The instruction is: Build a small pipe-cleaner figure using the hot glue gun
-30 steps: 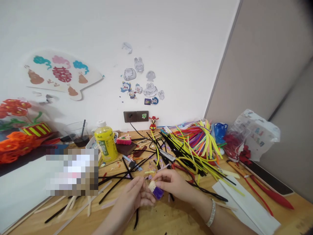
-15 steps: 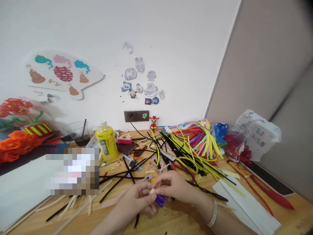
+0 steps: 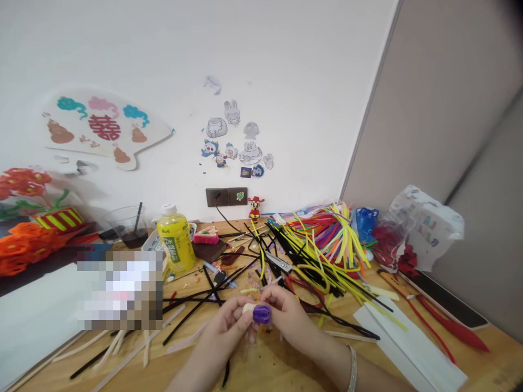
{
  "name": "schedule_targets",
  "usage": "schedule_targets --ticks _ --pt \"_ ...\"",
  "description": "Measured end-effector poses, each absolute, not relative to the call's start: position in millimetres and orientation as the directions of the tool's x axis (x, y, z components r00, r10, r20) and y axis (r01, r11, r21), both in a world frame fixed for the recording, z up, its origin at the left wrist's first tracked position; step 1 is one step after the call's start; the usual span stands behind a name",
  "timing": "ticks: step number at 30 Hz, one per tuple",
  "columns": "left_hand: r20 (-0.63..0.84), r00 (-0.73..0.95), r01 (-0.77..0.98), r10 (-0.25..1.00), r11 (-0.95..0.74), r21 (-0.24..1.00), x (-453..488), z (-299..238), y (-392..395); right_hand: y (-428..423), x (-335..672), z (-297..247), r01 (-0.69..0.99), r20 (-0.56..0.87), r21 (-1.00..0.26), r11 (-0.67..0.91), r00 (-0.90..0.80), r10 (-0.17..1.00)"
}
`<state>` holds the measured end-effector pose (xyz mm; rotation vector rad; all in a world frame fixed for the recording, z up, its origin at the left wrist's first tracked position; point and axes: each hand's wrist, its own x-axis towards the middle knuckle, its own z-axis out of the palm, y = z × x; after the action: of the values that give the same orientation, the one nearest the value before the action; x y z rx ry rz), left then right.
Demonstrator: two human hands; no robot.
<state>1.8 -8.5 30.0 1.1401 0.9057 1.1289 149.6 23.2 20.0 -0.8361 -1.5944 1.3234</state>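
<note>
My left hand (image 3: 226,332) and my right hand (image 3: 288,318) meet low in the middle of the wooden table (image 3: 286,370). Both pinch one small craft piece (image 3: 258,313) of purple and cream pipe cleaner held between their fingertips, just above the tabletop. My right wrist wears a silver bracelet (image 3: 351,367). Black pipe cleaners (image 3: 196,302) lie scattered right behind and under my hands.
A heap of coloured pipe cleaners (image 3: 327,239) fills the back right, with scissors (image 3: 280,262) beside it. A yellow bottle (image 3: 175,242), a plastic cup (image 3: 131,223) and orange paper flowers (image 3: 20,245) stand at the left. White paper (image 3: 408,343) and a red tool (image 3: 445,324) lie at the right.
The craft piece has turned in my fingers, so its purple part now faces up. Both hands have shifted slightly up and closer together.
</note>
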Motion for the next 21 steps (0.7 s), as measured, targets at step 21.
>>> schedule_targets --ticks 21 --pt "0.052 0.056 -0.039 0.997 -0.050 0.998 -2.7 31.5 -5.7 0.8 146.2 19.0 0.563 0.659 0.051 0.825 -0.639 0.396"
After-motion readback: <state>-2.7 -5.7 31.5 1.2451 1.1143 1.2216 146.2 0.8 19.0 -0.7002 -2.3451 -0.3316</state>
